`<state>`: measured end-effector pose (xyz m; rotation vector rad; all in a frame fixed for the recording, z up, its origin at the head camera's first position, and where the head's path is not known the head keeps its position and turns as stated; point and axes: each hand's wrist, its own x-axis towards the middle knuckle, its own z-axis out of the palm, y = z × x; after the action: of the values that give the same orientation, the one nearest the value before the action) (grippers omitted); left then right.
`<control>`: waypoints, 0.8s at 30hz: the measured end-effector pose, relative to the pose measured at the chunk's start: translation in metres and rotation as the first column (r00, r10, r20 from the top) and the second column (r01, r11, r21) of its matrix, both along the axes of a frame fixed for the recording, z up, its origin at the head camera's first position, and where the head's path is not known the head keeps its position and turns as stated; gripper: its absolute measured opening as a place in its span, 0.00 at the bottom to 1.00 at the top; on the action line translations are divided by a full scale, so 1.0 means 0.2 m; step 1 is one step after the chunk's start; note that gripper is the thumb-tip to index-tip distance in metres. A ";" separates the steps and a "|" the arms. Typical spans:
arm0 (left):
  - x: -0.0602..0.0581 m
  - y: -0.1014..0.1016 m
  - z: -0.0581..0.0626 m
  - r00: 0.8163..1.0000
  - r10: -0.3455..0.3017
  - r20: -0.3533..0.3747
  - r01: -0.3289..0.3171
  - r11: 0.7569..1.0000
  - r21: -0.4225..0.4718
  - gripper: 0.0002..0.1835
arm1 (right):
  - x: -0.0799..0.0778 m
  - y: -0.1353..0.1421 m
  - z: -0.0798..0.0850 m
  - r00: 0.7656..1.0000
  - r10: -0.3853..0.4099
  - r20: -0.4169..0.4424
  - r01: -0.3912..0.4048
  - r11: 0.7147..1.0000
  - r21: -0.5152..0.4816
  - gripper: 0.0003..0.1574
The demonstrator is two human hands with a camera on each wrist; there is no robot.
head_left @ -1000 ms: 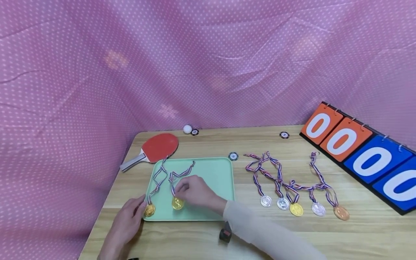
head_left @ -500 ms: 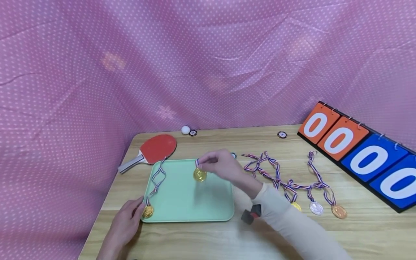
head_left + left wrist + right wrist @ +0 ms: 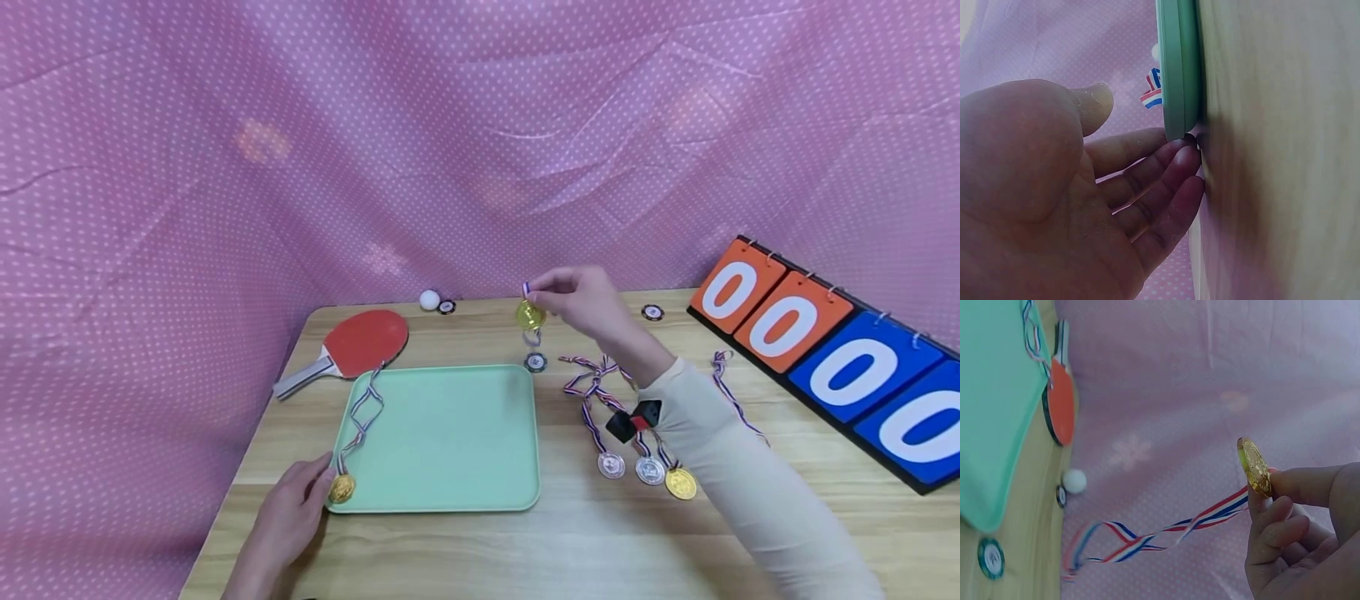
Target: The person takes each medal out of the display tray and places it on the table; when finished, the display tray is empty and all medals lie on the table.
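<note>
My right hand [image 3: 588, 304] pinches a gold medal [image 3: 529, 316] between thumb and fingers, raised behind the tray's back right corner. Its red, white and blue ribbon [image 3: 1179, 528] dangles in the right wrist view. My left hand [image 3: 296, 504] is at the front left corner of the mint-green tray [image 3: 442, 442]. In the left wrist view, its fairly straight fingers [image 3: 1147, 162] touch the tray's edge, thumb apart from it. Another gold-coloured medal [image 3: 342, 488] lies at that corner, its ribbon [image 3: 362, 429] stretching to the back edge.
Right of the tray lie several medals with tangled ribbons, including silver [image 3: 611, 465] and gold [image 3: 681, 483]; the right forearm hides some. A red table tennis bat [image 3: 367, 343], white ball [image 3: 429, 300], poker chips [image 3: 536, 362] and a flip scoreboard [image 3: 825, 358] showing zeros surround them on the table.
My right hand has lifted the gold medal off the tray and carried it back and right, past the tray's edge. The left hand has stayed at the corner.
</note>
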<state>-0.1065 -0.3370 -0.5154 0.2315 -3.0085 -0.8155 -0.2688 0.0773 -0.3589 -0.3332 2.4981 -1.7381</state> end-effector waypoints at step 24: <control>-0.03 -0.02 0.02 0.998 -0.012 0.063 0.011 1.000 0.013 0.31 | 0.27 0.19 -0.68 0.999 0.047 -0.014 -0.038 0.923 0.382 0.05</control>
<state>-0.1116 -0.3404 -0.5120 0.2455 -3.0670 -0.8442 -0.2142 0.1152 -0.4948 -0.3716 2.7430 -1.1949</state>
